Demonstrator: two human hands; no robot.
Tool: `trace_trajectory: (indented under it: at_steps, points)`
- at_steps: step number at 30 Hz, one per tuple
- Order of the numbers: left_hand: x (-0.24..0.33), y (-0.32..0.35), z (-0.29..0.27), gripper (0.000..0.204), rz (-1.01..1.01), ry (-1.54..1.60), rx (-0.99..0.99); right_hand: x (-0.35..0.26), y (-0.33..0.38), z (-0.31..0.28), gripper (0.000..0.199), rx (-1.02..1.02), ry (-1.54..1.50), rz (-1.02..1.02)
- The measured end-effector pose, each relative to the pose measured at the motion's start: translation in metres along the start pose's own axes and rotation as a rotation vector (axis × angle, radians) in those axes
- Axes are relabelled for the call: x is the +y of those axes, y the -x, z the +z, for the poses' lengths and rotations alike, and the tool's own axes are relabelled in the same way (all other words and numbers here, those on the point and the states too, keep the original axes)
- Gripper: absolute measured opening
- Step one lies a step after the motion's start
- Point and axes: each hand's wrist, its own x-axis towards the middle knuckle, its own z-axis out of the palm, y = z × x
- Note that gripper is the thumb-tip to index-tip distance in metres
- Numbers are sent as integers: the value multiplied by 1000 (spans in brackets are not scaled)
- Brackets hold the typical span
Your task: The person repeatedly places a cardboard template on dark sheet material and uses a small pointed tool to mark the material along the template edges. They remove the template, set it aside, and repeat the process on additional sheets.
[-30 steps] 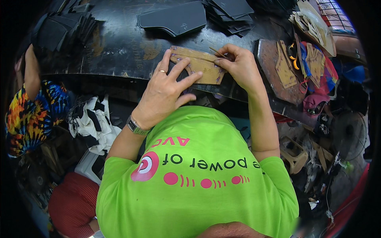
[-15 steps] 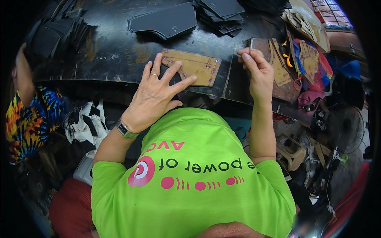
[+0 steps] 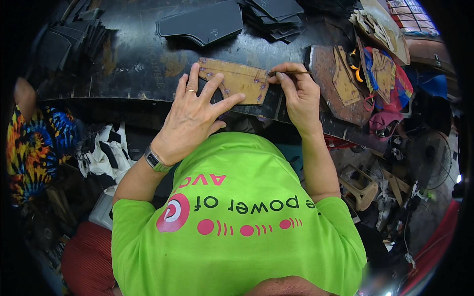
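Note:
A tan, flat pattern template (image 3: 249, 74) with pencil-like lines and small purple marks lies near the front edge of the dark table. My left hand (image 3: 190, 108), fingers spread, presses down on its left part. At the template's right edge, my right hand (image 3: 298, 93) is closed in a pinch around a thin, dark, pen-like stick (image 3: 301, 72). One end of the stick meets the template's upper right corner; its tip is too small to make out. Whatever lies under the template is mostly hidden.
Stacks of black cut sheets (image 3: 202, 24) lie at the far side. To the right are a worn brown board (image 3: 321, 64), another tan template (image 3: 345, 81) and orange-handled scissors (image 3: 359, 74). Another person's patterned clothing (image 3: 39, 153) shows at the left.
My right hand has moved left from beside the brown board to the template's edge, and the stick has tilted from upright to nearly level. My left hand stays on the template.

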Motion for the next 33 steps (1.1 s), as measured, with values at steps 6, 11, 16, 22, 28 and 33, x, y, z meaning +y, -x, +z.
trace_trajectory:
  at_steps: [6,11,16,22,28,33]
  points:
    - [1,-1,2,77,5,-14,39,5,-1,16,15,83,387,-218]
    - [1,-5,4,74,18,-25,75,9,-5,17,13,118,327,-227]
    - [1,-4,5,74,19,-26,89,10,4,4,10,2,-113,-18]
    - [-1,-5,6,74,26,-38,102,16,18,10,6,-50,211,-370]
    - [0,-3,8,73,22,-48,98,11,27,5,11,-177,55,-85]
    - [0,-4,10,74,27,-49,102,6,27,6,17,-201,222,-283]
